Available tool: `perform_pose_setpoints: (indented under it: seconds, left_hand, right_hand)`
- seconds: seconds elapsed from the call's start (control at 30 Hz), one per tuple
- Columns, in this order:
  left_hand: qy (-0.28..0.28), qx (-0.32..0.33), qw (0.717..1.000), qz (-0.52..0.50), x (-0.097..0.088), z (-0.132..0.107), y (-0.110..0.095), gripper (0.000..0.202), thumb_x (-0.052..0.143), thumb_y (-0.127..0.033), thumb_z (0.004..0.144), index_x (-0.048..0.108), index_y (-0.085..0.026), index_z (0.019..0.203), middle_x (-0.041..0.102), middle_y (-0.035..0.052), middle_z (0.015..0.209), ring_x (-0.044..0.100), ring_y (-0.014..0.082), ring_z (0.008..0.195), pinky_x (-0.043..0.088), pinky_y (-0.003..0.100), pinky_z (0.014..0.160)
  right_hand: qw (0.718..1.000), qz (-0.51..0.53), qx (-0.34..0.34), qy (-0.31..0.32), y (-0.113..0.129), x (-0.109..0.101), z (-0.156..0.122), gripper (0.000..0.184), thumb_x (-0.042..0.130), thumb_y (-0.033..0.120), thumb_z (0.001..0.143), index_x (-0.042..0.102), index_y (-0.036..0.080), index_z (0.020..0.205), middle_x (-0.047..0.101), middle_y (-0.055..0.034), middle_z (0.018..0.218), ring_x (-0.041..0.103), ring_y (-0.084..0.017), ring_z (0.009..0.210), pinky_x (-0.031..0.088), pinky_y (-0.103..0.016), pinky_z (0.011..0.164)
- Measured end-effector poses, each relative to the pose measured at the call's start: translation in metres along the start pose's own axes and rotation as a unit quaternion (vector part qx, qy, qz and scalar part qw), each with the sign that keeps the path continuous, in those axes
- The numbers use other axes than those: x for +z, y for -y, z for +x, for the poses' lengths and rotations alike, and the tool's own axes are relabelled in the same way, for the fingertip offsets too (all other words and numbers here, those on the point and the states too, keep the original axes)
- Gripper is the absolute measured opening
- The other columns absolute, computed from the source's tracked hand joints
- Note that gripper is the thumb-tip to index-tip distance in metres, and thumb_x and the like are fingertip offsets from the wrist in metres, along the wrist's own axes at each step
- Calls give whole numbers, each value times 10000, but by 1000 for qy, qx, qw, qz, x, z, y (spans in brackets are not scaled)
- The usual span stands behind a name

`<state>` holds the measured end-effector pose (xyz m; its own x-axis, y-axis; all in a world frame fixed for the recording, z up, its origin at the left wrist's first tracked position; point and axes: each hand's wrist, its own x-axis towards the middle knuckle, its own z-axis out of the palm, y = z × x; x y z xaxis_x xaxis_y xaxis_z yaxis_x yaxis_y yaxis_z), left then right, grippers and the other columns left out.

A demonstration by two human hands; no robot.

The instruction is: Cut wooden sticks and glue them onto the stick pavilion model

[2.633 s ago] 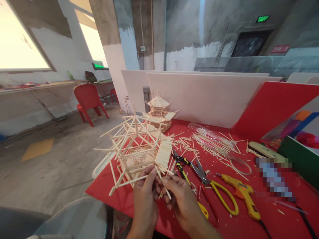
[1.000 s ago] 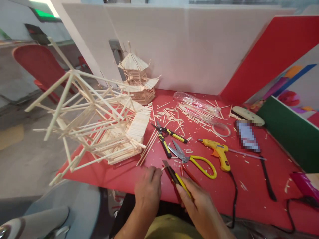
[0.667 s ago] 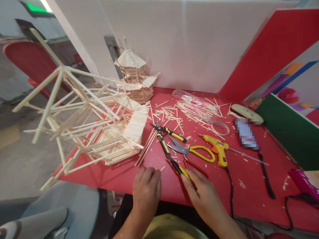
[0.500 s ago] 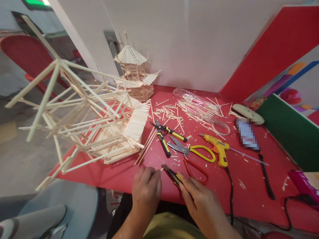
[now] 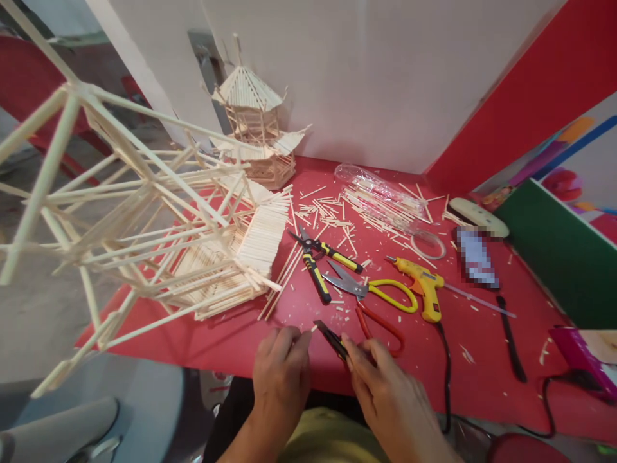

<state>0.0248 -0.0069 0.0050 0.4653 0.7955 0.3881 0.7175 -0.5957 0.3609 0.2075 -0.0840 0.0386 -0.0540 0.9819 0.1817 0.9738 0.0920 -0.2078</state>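
My left hand point(image 5: 283, 370) is closed at the table's front edge, pinching a small wooden stick point(image 5: 314, 328) whose pale tip pokes out past the fingers. My right hand point(image 5: 380, 379) grips a black and yellow utility knife point(image 5: 332, 339). The knife's blade lies right at the stick's tip; whether it bites into the wood I cannot tell. Just beyond the hands lie yellow-handled scissors point(image 5: 393, 292), a tool with red handles point(image 5: 385, 331) partly under them, and black and yellow pliers-like cutters point(image 5: 317, 276). To the left stands a large open frame model of wooden sticks point(image 5: 154, 186).
A stick pagoda point(image 5: 253, 122) stands by the wall. Loose sticks point(image 5: 322, 215) and a plastic bag of sticks point(image 5: 380, 199) lie at the back of the red table point(image 5: 482, 386). A yellow glue gun point(image 5: 424, 286) with a trailing cord lies right, near a green board point(image 5: 559, 251).
The view has shifted slightly, so the frame model sits farther left and looks larger. Both hands keep nearly the same place, with the knife blade still at the stick's tip.
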Motion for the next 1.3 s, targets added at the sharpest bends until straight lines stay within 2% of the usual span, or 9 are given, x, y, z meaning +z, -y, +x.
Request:
perform_pose_setpoints:
  seconds: [0.3,0.6,0.77,1.1,1.3]
  left_hand:
    - [-48,-70,992,-88,1,9,-5,208,541,-103,873,718,-204,830,639,57,752,576,193,687,443,320,640]
    - [-54,-58,992,-94,5,6,-4,251,514,-64,854,728,-196,849,646,60,763,569,192,691,446,334,652]
    - [-63,-51,992,-93,5,6,-4,229,534,-60,852,728,-183,841,643,61,746,556,191,668,437,329,627]
    - [-78,-51,994,-51,9,11,-4,228,541,-65,850,727,-192,810,636,56,721,564,195,657,426,317,605]
    - [-86,-49,994,-46,9,13,-6,240,546,-61,841,743,-194,809,628,56,695,556,194,641,415,313,586]
  right_hand:
    - [1000,21,14,11,0,2,-6,394,351,228,992,579,215,1313,639,-59,918,673,-150,595,482,-234,437]
    - [999,31,11,-2,0,1,-5,389,347,253,1008,607,202,1293,642,-62,909,664,-137,572,484,-225,454]
    - [1000,11,6,0,1,0,-7,395,334,252,1013,603,209,1299,644,-57,900,658,-132,555,471,-221,443]
    - [998,-45,2,-36,3,3,1,443,266,272,1030,646,210,1250,640,-48,869,636,-115,494,408,-216,376]
    - [999,-31,-3,-39,1,2,2,441,266,299,1038,629,211,1273,635,-51,874,647,-118,528,432,-214,405]
